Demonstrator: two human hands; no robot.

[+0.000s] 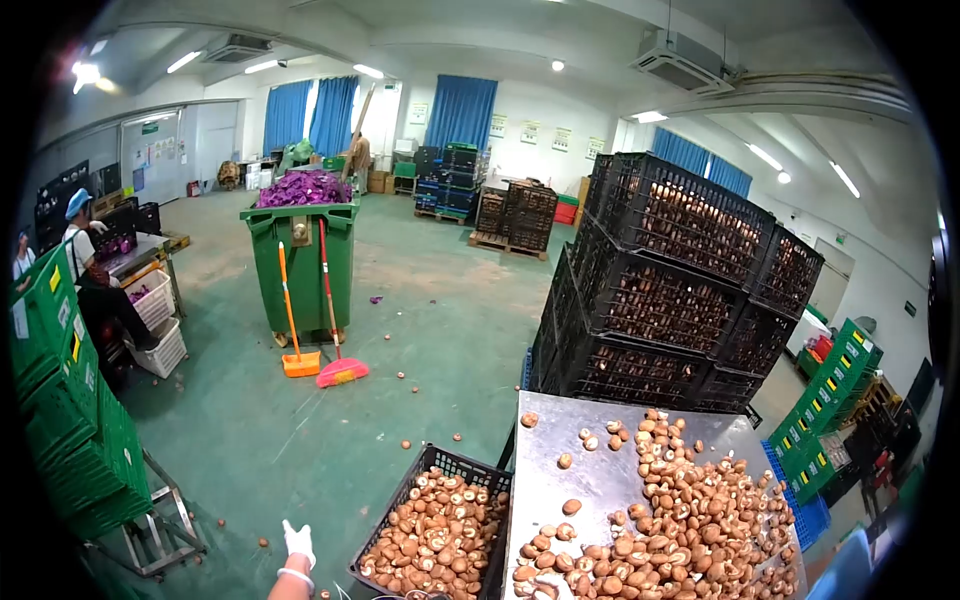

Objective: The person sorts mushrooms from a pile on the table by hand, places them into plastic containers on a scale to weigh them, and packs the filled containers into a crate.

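Note:
My left hand (298, 548), in a white glove with a white band at the wrist, is held over the floor just left of a black crate. Its fingers are apart and nothing shows in them. Brown shiitake mushrooms (435, 535) fill that black crate (372, 548). At the bottom edge, my gloved right hand (555, 586) is at the near left of a metal table (545, 450), beside loose shiitake mushrooms (690, 520). Most of the right hand is cut off by the frame, so its grip is hidden.
Black crates of mushrooms (650, 300) are stacked behind the table. A green bin (290, 270) heaped with purple scraps stands ahead, with an orange broom (300, 364) and a red broom (342, 372). Green crates (75, 420) rise at left near a seated person (85, 250).

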